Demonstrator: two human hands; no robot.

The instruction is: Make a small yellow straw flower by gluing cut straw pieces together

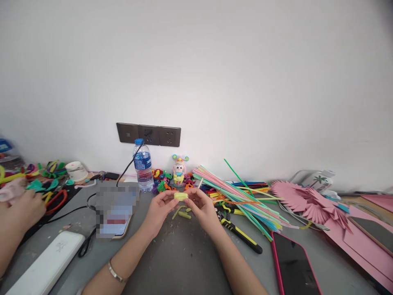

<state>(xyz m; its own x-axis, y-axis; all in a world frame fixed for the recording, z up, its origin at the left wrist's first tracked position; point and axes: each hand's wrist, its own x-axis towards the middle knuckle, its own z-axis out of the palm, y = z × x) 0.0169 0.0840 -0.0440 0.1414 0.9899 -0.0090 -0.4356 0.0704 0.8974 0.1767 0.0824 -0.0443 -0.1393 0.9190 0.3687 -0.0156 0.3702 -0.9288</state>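
Observation:
Between my two hands, near the middle of the view, is a small pale yellow piece [181,196]. My left hand [162,209] pinches its left end, with the fingers closed on it. The right end is held by the fingers of my right hand [201,207], where a thin white stick [200,183] also rises from behind the fingers. Small yellow-green pieces [184,214] lie on the grey table [184,262] just below the hands. Behind them stands a colourful figurine [179,171] with big round eyes.
A water bottle [143,168] stands behind left. Pipe cleaners [242,196], a yellow-black cutter [242,235], a red-cased phone [294,262] and pink folded paper [310,203] lie rightward. Leftward are another phone [116,217], a white device [49,262] and another person's hands [29,211].

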